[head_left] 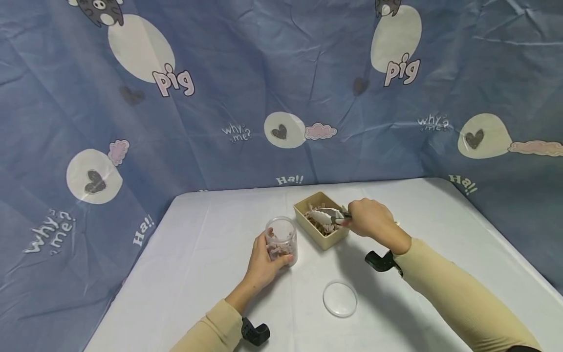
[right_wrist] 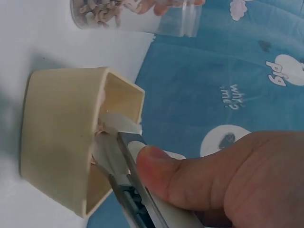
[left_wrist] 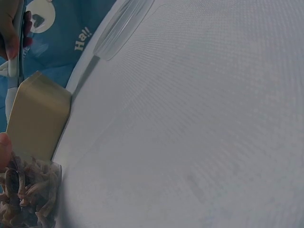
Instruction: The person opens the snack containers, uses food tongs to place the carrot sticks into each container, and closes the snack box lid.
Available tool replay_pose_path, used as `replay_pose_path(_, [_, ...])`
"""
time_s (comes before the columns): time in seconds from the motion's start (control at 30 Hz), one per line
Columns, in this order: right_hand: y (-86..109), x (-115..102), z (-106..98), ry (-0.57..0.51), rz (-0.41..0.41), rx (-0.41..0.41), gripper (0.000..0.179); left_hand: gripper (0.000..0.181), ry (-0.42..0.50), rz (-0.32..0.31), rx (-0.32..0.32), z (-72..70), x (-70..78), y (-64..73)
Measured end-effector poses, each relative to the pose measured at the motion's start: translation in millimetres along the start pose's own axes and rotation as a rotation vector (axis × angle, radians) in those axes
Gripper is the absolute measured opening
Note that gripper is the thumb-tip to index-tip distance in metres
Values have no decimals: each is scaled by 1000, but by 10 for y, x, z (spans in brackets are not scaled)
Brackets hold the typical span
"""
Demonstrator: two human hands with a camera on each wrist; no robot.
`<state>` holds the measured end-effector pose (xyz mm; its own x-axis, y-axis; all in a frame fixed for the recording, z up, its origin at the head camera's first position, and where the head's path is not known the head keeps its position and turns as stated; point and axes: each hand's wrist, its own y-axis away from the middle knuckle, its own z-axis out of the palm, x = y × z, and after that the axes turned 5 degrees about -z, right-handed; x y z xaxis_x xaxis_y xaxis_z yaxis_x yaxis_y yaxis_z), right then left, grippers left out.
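My left hand (head_left: 262,264) grips a clear plastic jar (head_left: 288,239) from its left side, thumb across the front. Brownish, curled dried pieces (left_wrist: 31,190) fill the jar's lower part; what they are I cannot tell. With my right hand (head_left: 369,217) I hold a pair of tongs (head_left: 327,216) that have white tips and metal arms. Those tips reach into a beige rectangular box (head_left: 323,240) behind and right of the jar. Similar pieces lie inside the box. Whether the tips pinch any piece is hidden in the right wrist view.
A round clear lid (head_left: 340,299) lies flat on the white-covered table (head_left: 211,239), in front of the box. A blue printed cloth (head_left: 246,161) hangs behind the table and along both sides. A black wrist mount sits on each sleeve.
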<state>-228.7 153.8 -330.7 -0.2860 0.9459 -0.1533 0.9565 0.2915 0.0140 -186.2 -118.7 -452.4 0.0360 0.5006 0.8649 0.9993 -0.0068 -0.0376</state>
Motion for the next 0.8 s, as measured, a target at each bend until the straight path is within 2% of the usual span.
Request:
replay_pose_path(0.3, [56, 54, -101, -27, -28, 51, 28, 92, -3, 7, 9, 1, 2, -5])
replay_pose_path(0.53, [96, 137, -134, -53, -57, 81, 21, 92, -3, 3, 9, 0, 13, -3])
replay_pose_path(0.8, [162, 172, -285, -77, -45, 136, 30, 92, -2, 0, 15, 0, 21, 1])
